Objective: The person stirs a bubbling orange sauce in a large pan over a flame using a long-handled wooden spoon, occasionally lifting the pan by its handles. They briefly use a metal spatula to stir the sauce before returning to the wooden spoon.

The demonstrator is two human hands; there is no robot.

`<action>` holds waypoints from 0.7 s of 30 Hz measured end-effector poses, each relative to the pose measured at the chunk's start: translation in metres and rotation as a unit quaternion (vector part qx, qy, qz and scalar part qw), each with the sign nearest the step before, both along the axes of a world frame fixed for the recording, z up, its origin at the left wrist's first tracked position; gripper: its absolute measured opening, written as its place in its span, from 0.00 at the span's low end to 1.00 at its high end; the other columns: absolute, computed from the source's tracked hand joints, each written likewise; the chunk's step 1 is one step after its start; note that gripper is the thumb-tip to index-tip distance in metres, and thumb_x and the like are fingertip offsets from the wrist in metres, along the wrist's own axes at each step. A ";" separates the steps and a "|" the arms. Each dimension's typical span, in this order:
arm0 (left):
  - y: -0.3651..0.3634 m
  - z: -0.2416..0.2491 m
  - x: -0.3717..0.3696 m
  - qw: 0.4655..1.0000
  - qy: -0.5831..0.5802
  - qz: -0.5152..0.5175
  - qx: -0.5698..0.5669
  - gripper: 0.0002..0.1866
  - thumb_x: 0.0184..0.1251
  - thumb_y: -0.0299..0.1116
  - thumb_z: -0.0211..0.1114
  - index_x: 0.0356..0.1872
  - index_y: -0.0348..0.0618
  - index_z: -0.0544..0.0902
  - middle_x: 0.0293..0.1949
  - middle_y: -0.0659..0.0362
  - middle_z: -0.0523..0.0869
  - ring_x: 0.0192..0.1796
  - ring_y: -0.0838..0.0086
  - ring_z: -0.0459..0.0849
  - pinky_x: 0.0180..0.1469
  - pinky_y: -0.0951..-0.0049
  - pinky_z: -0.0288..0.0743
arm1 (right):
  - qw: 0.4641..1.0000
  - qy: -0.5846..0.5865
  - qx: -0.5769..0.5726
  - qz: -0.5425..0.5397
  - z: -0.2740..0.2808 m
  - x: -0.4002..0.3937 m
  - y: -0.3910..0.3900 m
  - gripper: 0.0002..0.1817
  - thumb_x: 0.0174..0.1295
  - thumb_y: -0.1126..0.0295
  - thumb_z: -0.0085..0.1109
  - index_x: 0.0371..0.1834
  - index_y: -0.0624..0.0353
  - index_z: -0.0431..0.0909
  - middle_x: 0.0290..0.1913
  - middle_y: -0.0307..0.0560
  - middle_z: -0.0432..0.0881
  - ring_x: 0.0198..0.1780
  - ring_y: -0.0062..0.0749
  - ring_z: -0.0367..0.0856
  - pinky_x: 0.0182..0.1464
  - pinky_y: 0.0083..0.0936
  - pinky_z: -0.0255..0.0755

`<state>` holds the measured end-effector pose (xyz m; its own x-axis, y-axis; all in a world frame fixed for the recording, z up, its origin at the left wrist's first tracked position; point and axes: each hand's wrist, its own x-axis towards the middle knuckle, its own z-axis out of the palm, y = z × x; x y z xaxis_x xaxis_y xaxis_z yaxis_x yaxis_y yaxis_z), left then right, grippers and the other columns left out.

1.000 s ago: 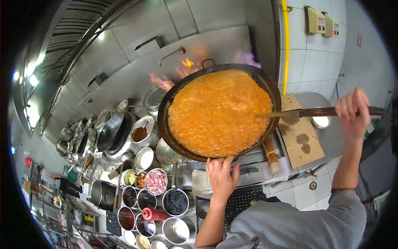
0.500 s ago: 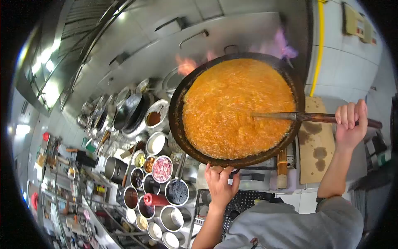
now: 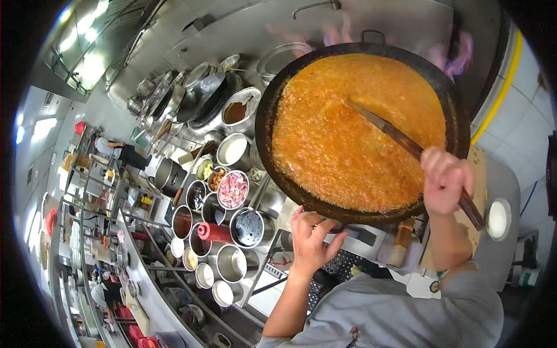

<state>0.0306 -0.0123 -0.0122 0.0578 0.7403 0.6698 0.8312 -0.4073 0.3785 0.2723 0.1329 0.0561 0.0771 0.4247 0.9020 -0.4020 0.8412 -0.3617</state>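
A large black wok (image 3: 272,110) full of thick orange sauce (image 3: 348,127) sits over a burner, with flames (image 3: 458,55) licking past its far rim. My left hand (image 3: 310,240) grips the wok's near handle at the front rim. My right hand (image 3: 444,180) is closed around the wooden handle of a long ladle (image 3: 394,134). The ladle's far end is sunk in the sauce near the wok's middle.
Left of the wok stand several metal bowls of ingredients: raw pink meat (image 3: 233,189), a dark sauce (image 3: 248,227), a white powder (image 3: 232,149), a red squeeze bottle (image 3: 216,232). More woks and pots (image 3: 200,95) line the back. A white bowl (image 3: 498,219) sits at right. A person (image 3: 119,152) stands far left.
The view has swung right and closer. My right hand has moved left over the wok's near rim, turning the ladle from level to diagonal. My left hand stays on the handle.
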 end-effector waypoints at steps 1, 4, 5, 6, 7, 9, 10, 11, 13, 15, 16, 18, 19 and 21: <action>0.000 -0.001 0.001 1.000 0.000 0.003 0.001 0.21 0.47 0.39 0.83 0.42 0.49 0.84 0.42 0.56 0.76 0.52 0.56 0.76 0.67 0.39 0.69 | 1.000 -0.015 0.015 0.007 0.006 -0.005 0.003 0.19 0.83 0.61 0.43 0.30 0.54 0.62 0.19 0.36 0.61 0.21 0.26 0.58 0.29 0.32 0.59; 0.000 -0.004 0.000 1.000 0.002 0.008 0.008 0.21 0.47 0.40 0.83 0.42 0.48 0.85 0.42 0.55 0.77 0.53 0.55 0.76 0.67 0.39 0.69 | 0.999 -0.042 0.007 0.009 0.018 0.000 0.022 0.20 0.83 0.63 0.43 0.27 0.56 0.61 0.18 0.37 0.62 0.21 0.26 0.59 0.30 0.32 0.60; 0.000 -0.005 0.000 1.000 0.003 0.011 0.010 0.21 0.47 0.40 0.83 0.42 0.48 0.85 0.42 0.55 0.77 0.53 0.55 0.76 0.67 0.40 0.69 | 0.999 -0.029 -0.022 -0.007 0.022 0.002 0.025 0.20 0.83 0.65 0.43 0.26 0.56 0.61 0.18 0.37 0.62 0.21 0.26 0.59 0.31 0.32 0.61; -0.001 -0.005 0.000 1.000 0.004 0.013 0.012 0.21 0.47 0.40 0.83 0.42 0.48 0.85 0.42 0.55 0.77 0.53 0.54 0.76 0.67 0.40 0.69 | 0.998 -0.016 -0.051 -0.023 0.025 0.007 0.028 0.21 0.83 0.66 0.42 0.25 0.56 0.61 0.18 0.38 0.62 0.22 0.26 0.59 0.32 0.32 0.62; -0.001 -0.005 0.001 1.000 0.002 0.015 0.018 0.22 0.47 0.40 0.83 0.43 0.47 0.85 0.43 0.54 0.77 0.52 0.54 0.76 0.67 0.40 0.69 | 0.997 -0.010 -0.074 -0.022 0.026 0.015 0.029 0.20 0.82 0.67 0.42 0.25 0.56 0.61 0.18 0.38 0.62 0.22 0.26 0.59 0.36 0.32 0.65; -0.001 -0.004 0.000 1.000 0.000 0.005 0.027 0.21 0.48 0.39 0.83 0.43 0.48 0.85 0.42 0.56 0.76 0.52 0.56 0.76 0.67 0.42 0.68 | 0.993 0.015 -0.110 -0.048 0.015 0.027 0.024 0.21 0.82 0.67 0.41 0.24 0.55 0.61 0.18 0.39 0.62 0.22 0.26 0.60 0.37 0.33 0.66; 0.000 -0.005 -0.001 0.999 0.000 -0.004 0.033 0.21 0.48 0.38 0.83 0.43 0.49 0.85 0.42 0.56 0.75 0.52 0.58 0.76 0.67 0.44 0.68 | 0.989 0.030 -0.127 -0.064 0.009 0.030 0.020 0.21 0.82 0.67 0.41 0.24 0.55 0.61 0.18 0.39 0.62 0.22 0.26 0.60 0.38 0.33 0.67; 0.001 -0.006 -0.003 0.999 0.000 -0.015 0.037 0.21 0.49 0.38 0.83 0.44 0.49 0.85 0.42 0.56 0.75 0.52 0.58 0.76 0.67 0.44 0.68 | 0.988 0.036 -0.125 -0.083 0.004 0.032 0.012 0.21 0.82 0.67 0.41 0.23 0.55 0.60 0.18 0.39 0.62 0.22 0.27 0.61 0.39 0.34 0.68; 0.003 -0.008 -0.008 0.998 -0.001 -0.038 0.044 0.21 0.50 0.37 0.82 0.46 0.48 0.85 0.43 0.56 0.75 0.52 0.58 0.76 0.67 0.45 0.67 | 0.987 0.025 -0.124 -0.101 -0.004 0.038 -0.005 0.22 0.81 0.67 0.42 0.23 0.55 0.60 0.18 0.39 0.61 0.22 0.27 0.61 0.38 0.34 0.68; 0.002 -0.006 -0.012 0.997 -0.001 -0.062 0.047 0.22 0.51 0.37 0.81 0.48 0.48 0.85 0.43 0.56 0.76 0.52 0.57 0.76 0.67 0.46 0.68 | 0.983 0.035 -0.132 -0.122 -0.001 0.037 -0.026 0.21 0.81 0.67 0.43 0.23 0.55 0.60 0.18 0.39 0.61 0.22 0.28 0.61 0.37 0.33 0.68; 0.000 -0.005 -0.014 0.996 -0.002 -0.071 0.048 0.22 0.52 0.36 0.81 0.49 0.48 0.85 0.44 0.56 0.77 0.52 0.57 0.76 0.67 0.46 0.68 | 0.982 0.034 -0.127 -0.133 0.001 0.037 -0.036 0.21 0.81 0.67 0.43 0.23 0.55 0.60 0.18 0.39 0.61 0.22 0.28 0.61 0.37 0.33 0.68; -0.004 0.001 -0.016 0.996 -0.002 -0.083 0.041 0.23 0.53 0.36 0.80 0.51 0.48 0.84 0.45 0.55 0.77 0.53 0.56 0.76 0.67 0.46 0.68 | 0.980 0.032 -0.121 -0.154 0.003 0.039 -0.055 0.22 0.81 0.67 0.43 0.22 0.55 0.60 0.18 0.39 0.61 0.22 0.28 0.62 0.36 0.33 0.68; -0.006 0.003 -0.017 0.995 -0.003 -0.090 0.036 0.23 0.54 0.35 0.79 0.52 0.48 0.84 0.45 0.55 0.77 0.53 0.56 0.77 0.67 0.46 0.68 | 0.975 0.049 -0.138 -0.165 0.001 0.039 -0.064 0.22 0.80 0.67 0.44 0.22 0.55 0.60 0.18 0.40 0.60 0.21 0.27 0.61 0.35 0.33 0.67; -0.007 0.001 -0.020 0.994 -0.012 -0.101 0.029 0.23 0.54 0.35 0.79 0.53 0.48 0.84 0.45 0.55 0.78 0.53 0.56 0.77 0.67 0.46 0.68 | 0.973 0.042 -0.143 -0.174 0.005 0.042 -0.086 0.22 0.80 0.67 0.44 0.22 0.55 0.59 0.18 0.40 0.60 0.21 0.27 0.61 0.35 0.33 0.67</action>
<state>0.0101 -0.0197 -0.0107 0.1859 0.6744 0.7146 0.7209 -0.5878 0.3672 0.3140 0.0467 0.0609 0.3300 0.5919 0.7353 -0.1483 0.8018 -0.5789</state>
